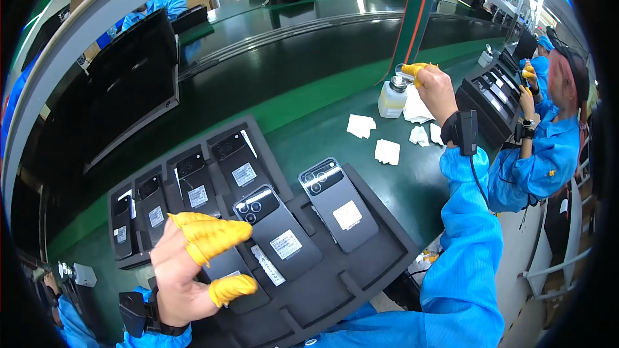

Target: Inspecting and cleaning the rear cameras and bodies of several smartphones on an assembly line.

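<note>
We hold our left hand (180,274) open at half past seven, thumb and fingers in yellow cots parted, nothing visible between them; our right hand (438,93) bends at two o'clock over the metal-topped dispenser bottle (392,101), and we cannot tell whether its fingers grip anything. Beneath the left hand lies a partly hidden smartphone (225,264); beside it, at seven o'clock, is a dark smartphone (303,261) with a white label, and at five another labelled smartphone (358,228); all three are in the near foam tray (390,241), which has a narrow label strip (267,265) beside the middle one. Towards nine, the far foam tray (264,164) carries four more smartphones, each labelled and lying in its slot; white sheets (361,125) lie at two and three o'clock.

We judge the work to be partway through: labels are on the clearly visible backs; no mark separates finished phones from waiting ones, so we cannot count what is left; the step at the bottle seems uncompleted.
</note>
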`<state>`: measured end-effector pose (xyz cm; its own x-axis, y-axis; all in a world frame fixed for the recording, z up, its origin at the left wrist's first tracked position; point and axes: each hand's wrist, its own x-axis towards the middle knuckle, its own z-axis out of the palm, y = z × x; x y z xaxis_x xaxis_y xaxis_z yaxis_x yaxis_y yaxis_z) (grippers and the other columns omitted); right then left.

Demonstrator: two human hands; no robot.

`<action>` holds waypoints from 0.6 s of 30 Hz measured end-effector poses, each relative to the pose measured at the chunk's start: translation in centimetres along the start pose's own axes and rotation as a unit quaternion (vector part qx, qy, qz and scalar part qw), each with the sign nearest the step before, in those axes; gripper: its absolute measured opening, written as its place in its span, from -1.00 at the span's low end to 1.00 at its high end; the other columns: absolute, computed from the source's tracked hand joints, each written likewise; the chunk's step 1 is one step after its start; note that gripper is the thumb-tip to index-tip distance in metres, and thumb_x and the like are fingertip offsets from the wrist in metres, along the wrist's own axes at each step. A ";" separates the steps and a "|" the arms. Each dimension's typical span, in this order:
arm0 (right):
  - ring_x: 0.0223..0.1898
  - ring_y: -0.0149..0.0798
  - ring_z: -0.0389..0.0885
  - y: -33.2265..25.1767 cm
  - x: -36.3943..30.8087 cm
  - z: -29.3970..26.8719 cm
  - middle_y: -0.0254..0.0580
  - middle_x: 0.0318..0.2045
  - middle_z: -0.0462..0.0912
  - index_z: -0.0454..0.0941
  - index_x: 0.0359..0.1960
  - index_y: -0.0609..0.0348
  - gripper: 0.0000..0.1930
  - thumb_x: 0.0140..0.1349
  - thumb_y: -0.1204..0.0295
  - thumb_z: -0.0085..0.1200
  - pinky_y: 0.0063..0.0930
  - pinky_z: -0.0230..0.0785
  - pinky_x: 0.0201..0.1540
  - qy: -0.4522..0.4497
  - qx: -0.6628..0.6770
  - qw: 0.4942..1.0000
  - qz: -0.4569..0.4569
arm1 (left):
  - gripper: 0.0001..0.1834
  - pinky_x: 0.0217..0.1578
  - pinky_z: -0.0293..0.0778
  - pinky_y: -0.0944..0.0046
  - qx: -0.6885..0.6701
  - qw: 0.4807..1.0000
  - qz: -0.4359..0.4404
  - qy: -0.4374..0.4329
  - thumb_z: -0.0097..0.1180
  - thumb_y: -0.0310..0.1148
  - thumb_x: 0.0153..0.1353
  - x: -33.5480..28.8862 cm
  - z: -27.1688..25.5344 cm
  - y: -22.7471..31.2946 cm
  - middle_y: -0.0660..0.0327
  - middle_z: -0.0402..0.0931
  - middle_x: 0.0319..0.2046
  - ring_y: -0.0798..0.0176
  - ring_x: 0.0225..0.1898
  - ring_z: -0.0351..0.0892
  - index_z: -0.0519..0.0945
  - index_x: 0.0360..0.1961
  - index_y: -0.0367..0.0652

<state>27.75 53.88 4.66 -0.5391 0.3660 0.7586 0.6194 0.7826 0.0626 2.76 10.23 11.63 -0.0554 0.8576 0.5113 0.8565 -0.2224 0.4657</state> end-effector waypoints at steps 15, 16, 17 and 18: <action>-0.20 -0.01 0.63 -0.8 -1.0 0.6 -0.04 -0.35 0.63 0.65 -0.33 0.24 -0.85 0.04 0.65 0.13 -0.20 0.51 -0.12 -0.117 -0.058 0.991 -0.031 | -0.48 0.02 0.40 0.15 -0.044 0.979 0.113 -0.163 0.32 -0.22 0.06 1.5 11.1 -0.8 0.15 0.55 0.11 0.07 0.06 0.53 0.62 0.07 -0.17; -0.20 -0.01 0.63 -1.0 -0.9 0.6 -0.04 -0.35 0.63 0.65 -0.33 0.24 -0.85 0.04 0.65 0.13 -0.20 0.51 -0.12 -0.119 -0.056 0.991 -0.034 | -0.46 0.07 0.39 0.12 -0.034 0.976 0.124 -0.175 0.32 -0.22 0.07 1.1 12.0 -1.1 0.12 0.53 0.13 0.03 0.10 0.52 0.59 0.10 -0.19; -0.20 -0.01 0.63 -1.2 -0.8 0.5 -0.05 -0.35 0.63 0.66 -0.32 0.24 -0.84 0.05 0.65 0.13 -0.20 0.51 -0.12 -0.121 -0.069 0.990 -0.036 | -0.43 0.13 0.38 0.09 -0.025 0.972 0.135 -0.188 0.31 -0.21 0.08 0.7 12.8 -1.3 0.09 0.52 0.15 0.00 0.13 0.51 0.57 0.12 -0.21; -0.20 -0.01 0.63 -1.4 -0.6 0.5 -0.05 -0.35 0.63 0.66 -0.31 0.24 -0.84 0.05 0.65 0.13 -0.20 0.52 -0.12 -0.124 -0.083 0.988 -0.038 | -0.42 0.24 0.31 0.02 -0.036 0.969 0.131 -0.206 0.27 -0.16 0.14 0.2 13.3 -1.6 0.03 0.48 0.20 -0.05 0.21 0.46 0.54 0.15 -0.24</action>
<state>26.91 52.84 3.75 -0.6975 0.4378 0.5674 0.6460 0.7269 0.2332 8.23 16.90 1.33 0.3819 0.8760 0.2945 0.7749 -0.4772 0.4145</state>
